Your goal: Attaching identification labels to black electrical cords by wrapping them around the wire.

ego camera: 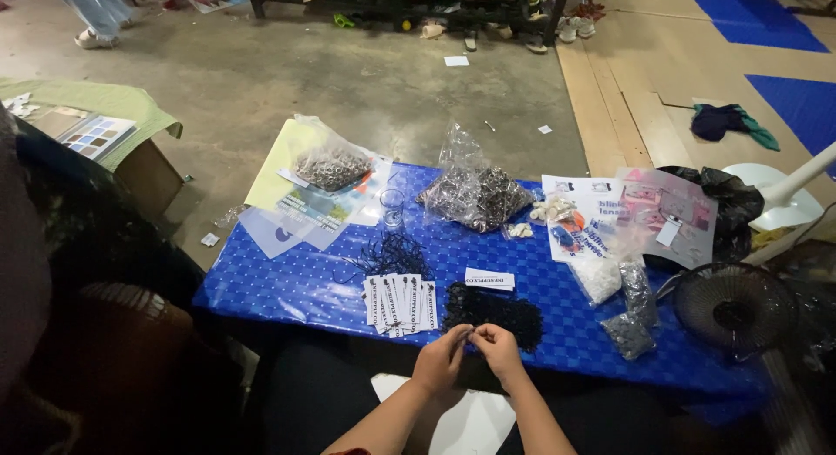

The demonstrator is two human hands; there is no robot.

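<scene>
Black cords lie heaped at the near edge of the blue table, beside a row of white tags, where left hand and right hand meet, fingertips pinched together on something too small to make out, best worked close over the heap.

A bare grey concrete floor spreads beyond the far edge of the low desk covered in blue chequered plastic cloth. To the right lie pale wooden boards and blue floor mats. A dark low shoe rack stands at the far side.
</scene>
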